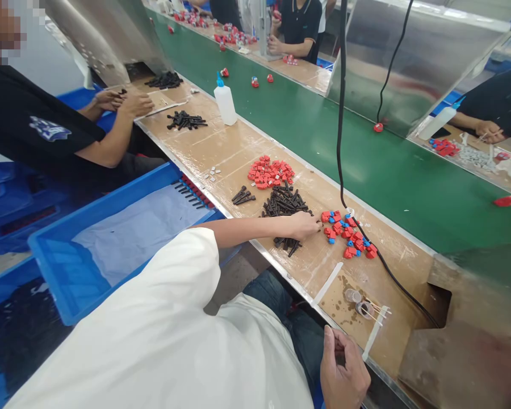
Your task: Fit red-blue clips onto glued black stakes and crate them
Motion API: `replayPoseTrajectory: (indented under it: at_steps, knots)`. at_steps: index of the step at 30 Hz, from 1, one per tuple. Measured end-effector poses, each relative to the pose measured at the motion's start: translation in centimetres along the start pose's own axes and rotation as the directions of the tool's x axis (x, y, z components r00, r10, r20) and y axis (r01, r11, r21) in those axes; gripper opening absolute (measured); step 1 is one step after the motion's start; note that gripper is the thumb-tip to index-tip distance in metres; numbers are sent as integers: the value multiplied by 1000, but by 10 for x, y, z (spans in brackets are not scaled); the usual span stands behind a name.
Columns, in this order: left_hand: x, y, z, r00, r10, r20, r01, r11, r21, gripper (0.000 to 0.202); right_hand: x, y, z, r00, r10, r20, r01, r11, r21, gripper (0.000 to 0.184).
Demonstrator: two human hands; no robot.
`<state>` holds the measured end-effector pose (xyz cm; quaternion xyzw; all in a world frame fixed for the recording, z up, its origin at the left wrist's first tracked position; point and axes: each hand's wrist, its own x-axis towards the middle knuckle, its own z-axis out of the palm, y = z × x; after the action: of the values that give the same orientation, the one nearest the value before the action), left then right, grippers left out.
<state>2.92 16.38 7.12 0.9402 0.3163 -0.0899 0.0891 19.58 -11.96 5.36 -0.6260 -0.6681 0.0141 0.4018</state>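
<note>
My left hand (305, 225) reaches across the brown bench and rests at the right edge of a pile of black pin-like parts (284, 204). Its fingers are curled together in a pinch, and what they hold is hidden. Just right of it lies a cluster of red-and-blue assembled pieces (348, 235). A heap of red caps (271, 172) sits behind the black pile. My right hand (343, 370) hovers low by the bench's near edge. Its fingers are curled inward around something small that I cannot make out.
A black cable (341, 142) hangs down and runs along the bench. Small glue cups with sticks (363, 307) stand near my right hand. A white squeeze bottle (225, 102), a green conveyor belt (323, 130) and a blue tray (111, 238) surround the spot. Other people work at the left and across.
</note>
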Motion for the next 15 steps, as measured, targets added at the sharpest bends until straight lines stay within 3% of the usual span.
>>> replayPoseTrajectory:
  at_steps: [7,11,13,14,15]
  knots:
    - [3,-2,7,1000,-8,-10,7,997,-80,53,-3,3,3,999,37,21,-37,999,28,12]
    - [-7,-12,0,982,-111,-155,56,945,-323,42,-7,4,2,996,89,18,-90,994,65,17]
    - [-17,-14,-2,956,-198,-215,22,781,-624,35,-9,4,2,985,169,27,-171,979,106,21]
    - [-23,-12,-1,950,-232,-210,-26,611,-791,32,-9,3,2,975,219,40,-223,966,131,22]
    - [-28,-8,0,953,-244,-180,-77,378,-922,30,-9,3,3,961,271,60,-277,948,156,24]
